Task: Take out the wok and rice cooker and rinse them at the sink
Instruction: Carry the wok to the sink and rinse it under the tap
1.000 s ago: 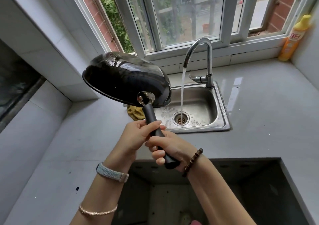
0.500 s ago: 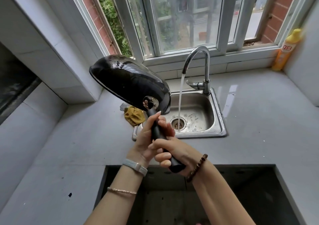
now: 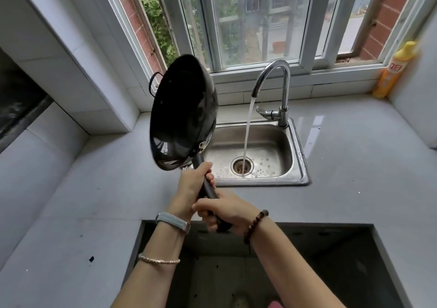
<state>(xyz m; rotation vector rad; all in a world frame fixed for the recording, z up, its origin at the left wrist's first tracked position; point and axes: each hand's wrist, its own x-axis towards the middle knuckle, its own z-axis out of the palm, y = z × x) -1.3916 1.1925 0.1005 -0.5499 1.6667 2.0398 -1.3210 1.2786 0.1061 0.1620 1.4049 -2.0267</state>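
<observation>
A black wok [image 3: 183,113] stands tilted almost on edge above the left rim of the steel sink [image 3: 296,156], its hollow side facing me. Its long black handle runs down toward me. My left hand [image 3: 192,184] grips the handle just below the bowl. My right hand [image 3: 222,212] grips the handle's lower end. Water runs from the curved tap [image 3: 275,80] straight into the drain [image 3: 241,165], to the right of the wok and apart from it. No rice cooker is in view.
A yellow bottle [image 3: 393,70] stands on the counter at the far right corner by the window. A dark rectangular opening [image 3: 331,260] is cut into the grey countertop [image 3: 354,165] below my arms. A tiled pillar [image 3: 71,59] rises at the left.
The wok has turned from bottom-up to nearly on edge, so its inside now faces me. It has also moved closer to the sink. Both hands kept their grip on the handle.
</observation>
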